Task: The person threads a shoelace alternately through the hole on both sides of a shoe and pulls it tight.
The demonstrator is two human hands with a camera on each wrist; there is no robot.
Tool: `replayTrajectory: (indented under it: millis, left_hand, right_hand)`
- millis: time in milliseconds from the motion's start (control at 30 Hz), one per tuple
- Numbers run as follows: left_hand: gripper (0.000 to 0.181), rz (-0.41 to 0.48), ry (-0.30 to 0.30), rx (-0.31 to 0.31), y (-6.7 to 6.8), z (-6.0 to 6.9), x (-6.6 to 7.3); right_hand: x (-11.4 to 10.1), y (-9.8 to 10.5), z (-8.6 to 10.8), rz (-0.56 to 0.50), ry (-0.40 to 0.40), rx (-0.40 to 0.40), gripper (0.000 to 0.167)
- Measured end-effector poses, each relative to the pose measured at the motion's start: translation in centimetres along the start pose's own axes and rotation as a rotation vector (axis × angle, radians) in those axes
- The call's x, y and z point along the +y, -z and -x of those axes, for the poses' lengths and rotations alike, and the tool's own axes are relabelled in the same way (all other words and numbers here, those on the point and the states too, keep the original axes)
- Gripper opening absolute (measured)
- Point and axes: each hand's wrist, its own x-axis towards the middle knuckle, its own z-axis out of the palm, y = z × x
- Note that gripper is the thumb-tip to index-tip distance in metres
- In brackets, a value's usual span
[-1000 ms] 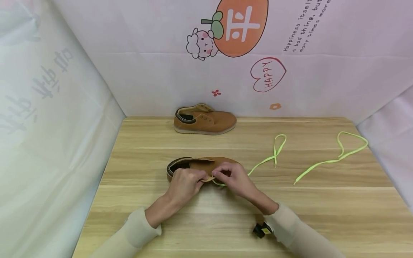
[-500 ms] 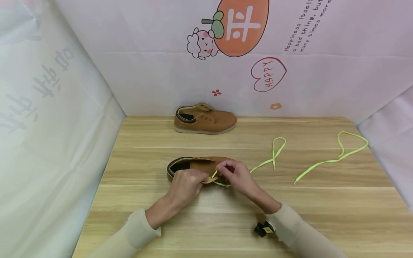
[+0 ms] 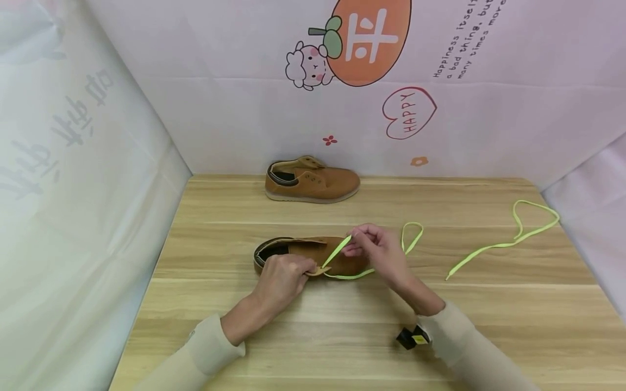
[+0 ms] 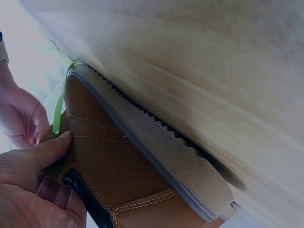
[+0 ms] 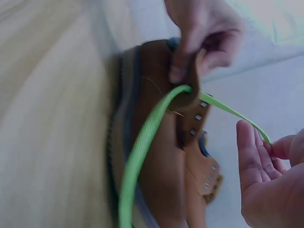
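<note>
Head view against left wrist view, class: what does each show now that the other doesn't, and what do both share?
Only the head view shows the far shoe, the loose lace on the right and the heart drawing on the wall.

Only the left wrist view shows the ridged sole edge of the near shoe and its heel stitching.

Both share the near shoe, its green lace, the left hand gripping the shoe, and the right hand.

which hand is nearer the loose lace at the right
Right: the right hand is left of the loose lace; the left hand is farther left, gripping the near shoe.
</note>
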Motion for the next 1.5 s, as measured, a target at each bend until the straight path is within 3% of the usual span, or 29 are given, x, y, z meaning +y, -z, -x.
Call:
replayTrajectory:
  millis: [333, 633, 967, 1233, 1500]
  left_hand:
    - [0.029, 0.019, 0.021, 0.001, 0.0, 0.1, 0.0]
    - [0.029, 0.033, 0.029, 0.002, -0.1, 0.1, -0.2]
    - [0.027, 0.061, 0.054, -0.01, -0.1, 0.3, -0.4]
    - [0.012, 0.063, 0.045, -0.002, 0.1, 0.2, -0.6]
    - [0.021, 0.113, 0.018, 0.094, 1.5, -1.0, -1.4]
  right_hand:
    - [-2.2, 3.0, -0.4, -0.032, -0.01, -0.032, 0.021]
    - [-4.0, 5.0, -0.7, -0.096, 0.048, -0.012, 0.006]
    - [-5.7, 6.3, -0.7, -0.082, 0.112, 0.022, 0.006]
    - [-5.9, 6.2, -1.0, -0.091, 0.181, 0.041, 0.006]
    - [-5.2, 6.0, -1.2, -0.089, 0.182, 0.08, 0.006]
